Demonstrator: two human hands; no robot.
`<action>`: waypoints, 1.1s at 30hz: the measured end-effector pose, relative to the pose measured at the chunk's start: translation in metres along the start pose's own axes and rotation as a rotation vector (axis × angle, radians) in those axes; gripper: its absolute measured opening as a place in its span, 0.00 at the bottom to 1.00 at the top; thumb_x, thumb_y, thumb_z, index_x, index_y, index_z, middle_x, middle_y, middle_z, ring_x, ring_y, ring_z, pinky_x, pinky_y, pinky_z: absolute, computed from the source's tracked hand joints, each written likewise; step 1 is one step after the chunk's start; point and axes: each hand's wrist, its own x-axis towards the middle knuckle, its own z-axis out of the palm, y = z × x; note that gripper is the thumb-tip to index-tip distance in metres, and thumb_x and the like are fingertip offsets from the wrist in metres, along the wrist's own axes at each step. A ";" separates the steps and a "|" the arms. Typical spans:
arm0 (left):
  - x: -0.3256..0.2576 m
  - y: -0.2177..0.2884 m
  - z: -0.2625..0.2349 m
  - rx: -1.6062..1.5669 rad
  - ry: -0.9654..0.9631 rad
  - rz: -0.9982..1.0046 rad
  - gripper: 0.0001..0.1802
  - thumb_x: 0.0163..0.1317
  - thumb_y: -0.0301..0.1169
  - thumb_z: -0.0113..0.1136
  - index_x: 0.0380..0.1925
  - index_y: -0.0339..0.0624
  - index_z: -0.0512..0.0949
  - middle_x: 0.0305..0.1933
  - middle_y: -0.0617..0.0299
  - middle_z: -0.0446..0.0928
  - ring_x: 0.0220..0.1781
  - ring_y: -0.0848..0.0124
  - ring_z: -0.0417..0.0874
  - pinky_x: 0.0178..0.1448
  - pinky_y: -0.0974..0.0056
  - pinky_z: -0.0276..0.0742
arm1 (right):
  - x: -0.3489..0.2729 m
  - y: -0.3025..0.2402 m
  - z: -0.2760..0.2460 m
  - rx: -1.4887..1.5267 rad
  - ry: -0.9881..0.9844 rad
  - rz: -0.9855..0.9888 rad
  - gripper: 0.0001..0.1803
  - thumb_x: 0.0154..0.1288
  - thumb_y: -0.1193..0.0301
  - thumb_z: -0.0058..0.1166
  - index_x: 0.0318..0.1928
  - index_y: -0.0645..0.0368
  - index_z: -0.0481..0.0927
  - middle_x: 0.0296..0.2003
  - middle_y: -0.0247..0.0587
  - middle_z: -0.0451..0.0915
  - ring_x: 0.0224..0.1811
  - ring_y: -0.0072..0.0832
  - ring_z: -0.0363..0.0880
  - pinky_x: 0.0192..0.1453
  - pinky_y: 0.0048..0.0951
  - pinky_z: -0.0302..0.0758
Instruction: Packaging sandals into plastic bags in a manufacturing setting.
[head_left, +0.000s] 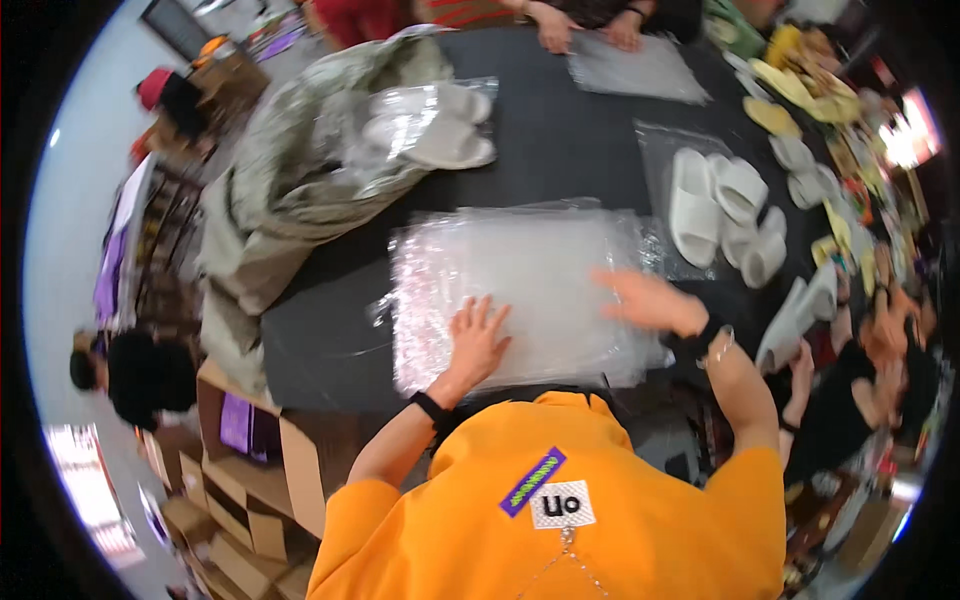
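A stack of clear plastic bags (540,260) lies on the dark table in front of me. My left hand (480,340) rests on the stack's left part with its fingers spread, holding nothing. Over the right side of the stack is my right hand (650,300), smeared by motion. Its fingers look stretched out toward the left, and I see nothing in them. Whether it touches the bags I cannot tell. To the right of the stack, white slippers (695,215) lie on and beside another clear bag (655,165).
Bagged white slippers (445,135) rest on a grey-green cloth sack (265,200) at the table's (540,130) left. Across the table, another person's hands (590,30) touch a clear bag (640,70). Open cardboard boxes (300,465) stand at lower left. More slippers and people crowd the right.
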 end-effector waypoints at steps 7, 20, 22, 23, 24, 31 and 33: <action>0.032 -0.054 -0.034 -0.045 0.219 -0.039 0.27 0.47 0.29 0.62 0.51 0.53 0.70 0.61 0.49 0.60 0.63 0.49 0.59 0.62 0.48 0.56 | -0.014 -0.001 0.085 -0.165 -0.232 0.060 0.26 0.55 0.61 0.55 0.55 0.51 0.67 0.48 0.44 0.71 0.48 0.42 0.73 0.49 0.41 0.71; 0.174 -0.148 -0.168 0.049 0.043 -0.512 0.18 0.55 0.37 0.51 0.45 0.44 0.74 0.45 0.46 0.75 0.47 0.51 0.76 0.51 0.52 0.70 | -0.011 0.003 0.061 -0.033 -0.175 0.271 0.26 0.60 0.60 0.49 0.57 0.55 0.65 0.49 0.50 0.72 0.50 0.45 0.72 0.51 0.39 0.71; 0.190 -0.159 -0.164 -0.031 0.167 -0.557 0.21 0.52 0.35 0.54 0.48 0.46 0.72 0.52 0.45 0.71 0.54 0.51 0.72 0.54 0.50 0.68 | -0.028 0.023 0.069 0.019 -0.058 0.201 0.26 0.60 0.60 0.50 0.57 0.57 0.66 0.47 0.51 0.73 0.47 0.43 0.73 0.48 0.37 0.71; 0.198 -0.163 -0.167 0.061 0.324 -0.537 0.23 0.51 0.34 0.55 0.50 0.47 0.70 0.55 0.46 0.68 0.57 0.51 0.69 0.55 0.50 0.66 | -0.037 0.031 0.076 0.049 0.000 0.167 0.27 0.60 0.60 0.51 0.57 0.57 0.66 0.46 0.51 0.73 0.45 0.42 0.74 0.47 0.37 0.72; 0.208 -0.166 -0.170 0.152 0.480 -0.507 0.26 0.50 0.33 0.56 0.52 0.47 0.68 0.58 0.47 0.65 0.60 0.51 0.65 0.57 0.49 0.64 | -0.042 0.030 0.076 0.151 -0.017 0.261 0.27 0.60 0.60 0.51 0.58 0.58 0.66 0.46 0.51 0.74 0.45 0.41 0.75 0.47 0.36 0.72; 0.245 -0.259 -0.179 -0.205 0.744 -0.732 0.45 0.47 0.34 0.60 0.65 0.46 0.49 0.68 0.47 0.50 0.69 0.49 0.49 0.66 0.47 0.50 | -0.070 0.031 0.061 0.679 -0.035 0.742 0.30 0.60 0.61 0.53 0.60 0.60 0.64 0.47 0.47 0.75 0.44 0.33 0.75 0.47 0.31 0.72; 0.252 -0.274 -0.178 -0.356 0.657 -0.882 0.39 0.48 0.35 0.60 0.62 0.46 0.57 0.65 0.47 0.56 0.66 0.48 0.52 0.66 0.48 0.50 | -0.074 0.036 0.062 0.659 0.010 0.717 0.30 0.60 0.61 0.53 0.60 0.60 0.64 0.47 0.48 0.75 0.45 0.32 0.75 0.48 0.29 0.71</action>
